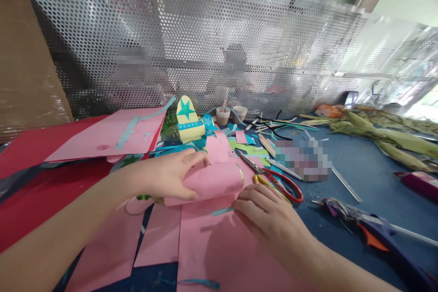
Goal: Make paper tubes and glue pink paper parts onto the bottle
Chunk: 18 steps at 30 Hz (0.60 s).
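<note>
My left hand (167,175) is wrapped over a rolled tube of pink paper (215,180), its thumb on the near side and fingers on the far side. A thin gold-looking rim shows at the tube's right end. My right hand (262,207) lies at that end, its fingers curled together on the pink paper, with the thumb hidden. A short light-blue strip (222,211) touches its fingertips. Below the tube, a large pink sheet (205,246) spreads over the table. Just beyond my right hand lie red-handled scissors (282,185) and a yellow-handled pair (256,180), partly covered.
A yellow-and-blue decorated bottle (190,132) with a star fin lies behind. Red paper (30,146) is stacked left. At right are a glue gun (362,228), a purple object (419,185) and corn husks (386,139). Two small cups (223,116) stand before the perforated metal panel (205,36).
</note>
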Motion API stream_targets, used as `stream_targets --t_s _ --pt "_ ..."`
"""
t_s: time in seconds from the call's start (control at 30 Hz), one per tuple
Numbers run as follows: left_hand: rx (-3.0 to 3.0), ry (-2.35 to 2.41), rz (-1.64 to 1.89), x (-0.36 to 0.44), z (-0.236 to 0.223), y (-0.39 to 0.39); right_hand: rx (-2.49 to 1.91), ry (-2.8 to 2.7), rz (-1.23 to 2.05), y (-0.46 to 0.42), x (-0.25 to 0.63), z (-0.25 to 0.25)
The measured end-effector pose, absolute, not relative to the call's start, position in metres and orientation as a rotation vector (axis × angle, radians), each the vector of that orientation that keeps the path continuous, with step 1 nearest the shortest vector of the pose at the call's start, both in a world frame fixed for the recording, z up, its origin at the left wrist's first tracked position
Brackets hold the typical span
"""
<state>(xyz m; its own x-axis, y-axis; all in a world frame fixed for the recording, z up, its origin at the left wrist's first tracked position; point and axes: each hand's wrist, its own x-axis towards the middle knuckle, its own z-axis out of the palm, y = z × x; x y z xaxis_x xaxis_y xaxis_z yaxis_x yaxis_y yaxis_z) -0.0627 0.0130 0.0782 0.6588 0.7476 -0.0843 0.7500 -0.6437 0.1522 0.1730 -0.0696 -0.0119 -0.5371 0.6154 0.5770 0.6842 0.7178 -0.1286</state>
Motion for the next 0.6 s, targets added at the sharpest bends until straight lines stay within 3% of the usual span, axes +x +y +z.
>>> stream_targets --t_s 0.27,0.6 --pt "2.422 1.094 -0.127 -0.076 0.08 0.031 -0.973 -2.235 0.018 -0.061 0.18 -0.012" --pt "2.563 1.246 0.088 -0.057 0.063 0.013 -0.969 -2.143 -0.055 -0.051 0.174 -0.013"
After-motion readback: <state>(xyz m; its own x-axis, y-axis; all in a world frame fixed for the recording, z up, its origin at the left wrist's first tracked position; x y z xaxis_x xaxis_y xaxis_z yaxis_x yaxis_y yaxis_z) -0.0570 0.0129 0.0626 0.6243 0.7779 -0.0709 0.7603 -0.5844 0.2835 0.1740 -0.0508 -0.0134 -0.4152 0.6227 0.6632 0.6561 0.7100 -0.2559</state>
